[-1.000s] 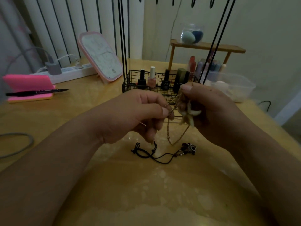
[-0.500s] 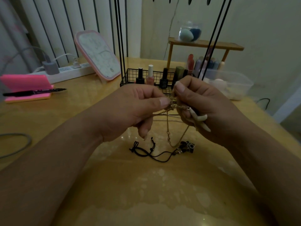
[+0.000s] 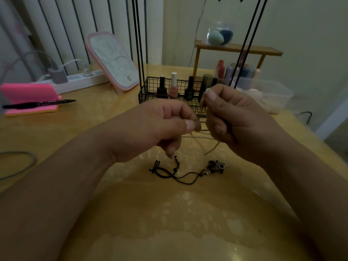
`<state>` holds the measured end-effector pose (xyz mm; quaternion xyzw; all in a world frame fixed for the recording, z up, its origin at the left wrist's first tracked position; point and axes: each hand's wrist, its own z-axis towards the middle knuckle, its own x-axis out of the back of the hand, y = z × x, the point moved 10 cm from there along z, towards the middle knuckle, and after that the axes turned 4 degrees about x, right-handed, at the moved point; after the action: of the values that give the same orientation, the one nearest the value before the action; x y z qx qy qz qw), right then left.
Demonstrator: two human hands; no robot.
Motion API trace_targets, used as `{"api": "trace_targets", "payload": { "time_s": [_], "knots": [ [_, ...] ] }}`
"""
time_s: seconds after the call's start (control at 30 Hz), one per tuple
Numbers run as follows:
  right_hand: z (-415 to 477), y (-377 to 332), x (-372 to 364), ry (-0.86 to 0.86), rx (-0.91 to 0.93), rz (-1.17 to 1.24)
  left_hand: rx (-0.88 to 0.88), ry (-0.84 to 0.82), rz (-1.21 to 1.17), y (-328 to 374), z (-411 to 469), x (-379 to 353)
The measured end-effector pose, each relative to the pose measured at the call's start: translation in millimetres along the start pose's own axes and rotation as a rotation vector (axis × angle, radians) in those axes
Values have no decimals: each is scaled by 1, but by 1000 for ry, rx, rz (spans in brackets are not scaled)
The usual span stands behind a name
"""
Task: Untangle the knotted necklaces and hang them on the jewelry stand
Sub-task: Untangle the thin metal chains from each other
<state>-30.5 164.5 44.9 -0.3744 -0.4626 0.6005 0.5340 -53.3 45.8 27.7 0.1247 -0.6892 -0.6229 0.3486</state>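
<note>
The glossy amber counter (image 3: 169, 223) carries the tall black wire jewelry stand (image 3: 148, 87), its rods running up out of frame. In front of it, the left hand (image 3: 163, 127) and right hand (image 3: 233, 121) have risen and drawn slightly apart over the last second. The black cord necklace (image 3: 169, 173) lies untouched on the counter beneath them. The thin gold chain necklace (image 3: 212, 149) now stretches between the hands. The left fingers pinch it and the right fingers curl closed round it, hiding the pale pendant that showed before. The knot seems to be loosening, and nothing is hung yet.
</note>
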Motion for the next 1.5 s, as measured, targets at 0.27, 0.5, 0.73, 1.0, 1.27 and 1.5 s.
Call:
{"api": "trace_targets", "payload": {
  "time_s": [0.27, 0.5, 0.73, 1.0, 1.27, 1.5],
  "knots": [
    [-3, -2, 3, 3, -42, -175, -43, 119, 2, 4, 2, 13],
    [-4, -2, 4, -48, -77, -179, -81, 235, -81, 3, 4, 28],
    [-3, -1, 4, -92, -73, -217, -52, 277, -244, 0, 4, 33],
    [-6, 13, -10, -142, -134, -499, -60, 235, -258, 4, 3, 26],
    [-6, 15, -20, -157, -77, -410, -79, 183, -252, 7, 3, 19],
    [-8, 16, -27, -181, -98, -325, -57, 207, -222, 5, 3, 20]
  ]
}}
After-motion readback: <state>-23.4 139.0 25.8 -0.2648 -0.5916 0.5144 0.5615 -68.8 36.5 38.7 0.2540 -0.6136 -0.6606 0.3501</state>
